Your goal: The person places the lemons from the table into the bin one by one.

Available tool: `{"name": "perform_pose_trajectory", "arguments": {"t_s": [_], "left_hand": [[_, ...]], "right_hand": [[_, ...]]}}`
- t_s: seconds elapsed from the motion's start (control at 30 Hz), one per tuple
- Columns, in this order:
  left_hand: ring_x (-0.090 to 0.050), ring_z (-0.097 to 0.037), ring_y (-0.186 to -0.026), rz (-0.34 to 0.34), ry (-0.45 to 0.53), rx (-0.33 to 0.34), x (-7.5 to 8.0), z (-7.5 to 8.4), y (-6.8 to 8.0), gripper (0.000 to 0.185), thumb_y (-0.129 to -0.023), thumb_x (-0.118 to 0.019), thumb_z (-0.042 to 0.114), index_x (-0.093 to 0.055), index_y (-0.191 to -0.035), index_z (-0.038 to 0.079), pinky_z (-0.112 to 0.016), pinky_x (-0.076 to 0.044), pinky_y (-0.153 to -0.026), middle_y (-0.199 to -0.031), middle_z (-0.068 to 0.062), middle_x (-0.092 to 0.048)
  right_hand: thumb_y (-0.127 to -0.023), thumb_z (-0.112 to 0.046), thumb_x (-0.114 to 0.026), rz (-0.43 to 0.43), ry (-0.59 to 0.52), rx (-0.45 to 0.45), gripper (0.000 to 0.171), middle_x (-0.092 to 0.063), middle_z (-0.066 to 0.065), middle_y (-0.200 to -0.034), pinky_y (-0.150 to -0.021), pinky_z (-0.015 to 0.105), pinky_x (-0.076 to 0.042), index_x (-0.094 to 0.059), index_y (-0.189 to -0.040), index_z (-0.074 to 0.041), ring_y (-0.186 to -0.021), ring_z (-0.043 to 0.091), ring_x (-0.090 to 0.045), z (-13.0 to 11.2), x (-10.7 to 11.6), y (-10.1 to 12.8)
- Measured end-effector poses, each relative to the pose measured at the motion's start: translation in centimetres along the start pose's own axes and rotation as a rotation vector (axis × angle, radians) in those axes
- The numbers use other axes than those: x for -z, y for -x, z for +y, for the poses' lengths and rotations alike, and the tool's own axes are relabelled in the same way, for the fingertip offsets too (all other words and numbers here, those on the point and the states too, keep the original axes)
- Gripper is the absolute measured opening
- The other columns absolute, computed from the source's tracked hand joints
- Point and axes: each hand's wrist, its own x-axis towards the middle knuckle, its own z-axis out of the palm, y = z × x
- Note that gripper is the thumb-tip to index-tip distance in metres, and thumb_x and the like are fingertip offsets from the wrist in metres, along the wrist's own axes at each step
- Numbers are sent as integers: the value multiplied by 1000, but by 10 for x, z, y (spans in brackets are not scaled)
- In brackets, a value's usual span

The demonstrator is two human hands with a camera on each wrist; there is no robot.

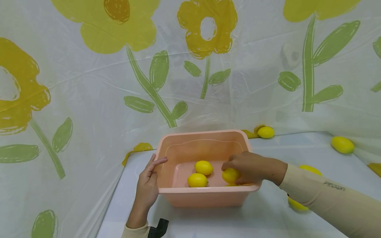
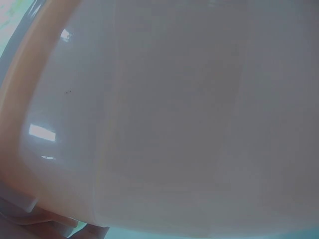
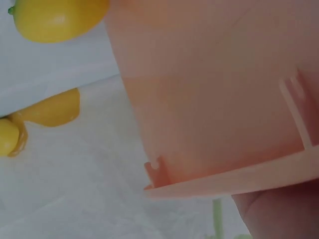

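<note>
A pink plastic basin [image 1: 205,197] stands on the white-covered table, its inside facing me. At its left end, my left hand [image 1: 148,185] grips the rim, with fingers reaching over the edge. My right hand [image 1: 247,167] is down inside the basin's right end and holds a yellow lemon [image 1: 230,176]. Two more lemons, one behind [image 1: 203,168] and one in front [image 1: 197,180], lie on the basin floor to its left. A sliver of yellow shows below the held lemon. The basin's wall [image 2: 164,114] fills the left wrist view; in the right wrist view, the basin [image 3: 209,109] hides most of the right hand.
Several lemons lie on the table right of the basin: one by the back edge [image 1: 266,132], one far right [image 1: 342,144], and two partly behind the right sleeve [image 1: 330,195]. A flower-printed white sheet [image 1: 238,82] hangs behind and at the left.
</note>
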Motion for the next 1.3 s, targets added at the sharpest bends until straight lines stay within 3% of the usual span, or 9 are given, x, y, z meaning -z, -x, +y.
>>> {"name": "perform_pose_trajectory", "arguments": {"t_s": [0.5, 0.77, 1.0, 1.3], "left_hand": [[-18, -14, -154, -8, 5, 7, 0, -1, -1, 56, -94, -28, -11, -69, -122, 15, -56, -17, -124, -142, -8, -60], [-19, -11, -154, -12, 16, 1, 0, 0, 0, 55, -95, -28, -10, -69, -122, 14, -55, -16, -125, -142, -7, -60], [-19, -12, -154, -12, 3, -1, 0, -1, -1, 55, -95, -28, -11, -69, -123, 13, -56, -16, -124, -141, -7, -61], [-19, -15, -154, -8, 1, -4, 0, -2, -1, 56, -94, -28, -11, -69, -121, 16, -57, -15, -124, -140, -7, -61]], "right_hand": [[-78, -27, -85, -27, 118, -9, 38, -66, -2, -97, -79, 37, -51, -71, -114, -24, -79, 14, -55, -5, -4, -8], [-77, -27, -85, -34, 155, -16, 35, -65, -3, -93, -79, 38, -52, -72, -109, -25, -77, 15, -55, -5, -7, -11], [-79, -24, -84, -18, 223, 7, 28, -61, -4, -86, -69, 31, -47, -70, -103, -24, -70, 14, -50, -3, -10, -13], [-79, -22, -83, -44, 239, -35, 25, -58, -4, -80, -64, 29, -44, -69, -100, -23, -66, 16, -48, -7, -9, -15]]}}
